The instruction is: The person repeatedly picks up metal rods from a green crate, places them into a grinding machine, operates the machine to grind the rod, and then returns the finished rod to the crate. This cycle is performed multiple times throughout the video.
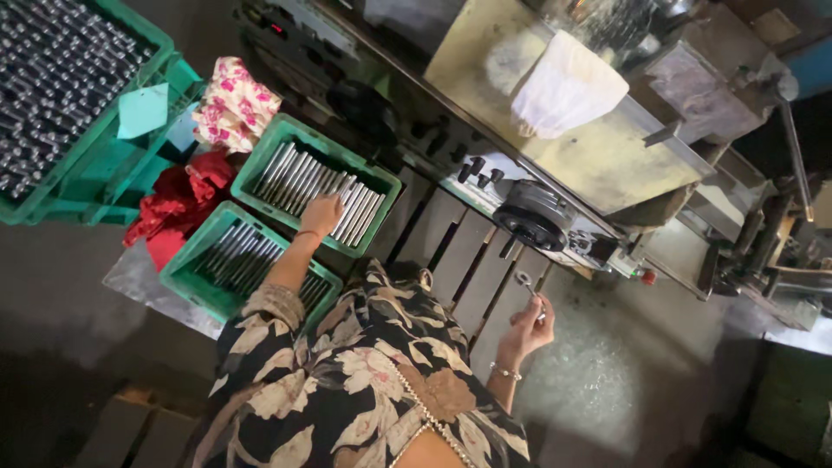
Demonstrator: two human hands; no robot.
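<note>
My left hand (321,214) reaches into a green crate (260,149) of shiny metal rods (299,178), and its fingers curl down onto the rods near the crate's middle. My right hand (529,325), with a bracelet on the wrist, is raised beside the machine's front panel. It pinches a small metal piece (523,281) that sticks up from the fingertips. A second green crate (186,276) of rods sits just below my left forearm.
A grey machine with a black round knob (529,221) and a yellowish top plate (598,160) holding a white cloth (563,87) runs across the upper right. More green crates (52,78) of small metal parts stand at the left, with red and flowered cloths (230,108) beside them.
</note>
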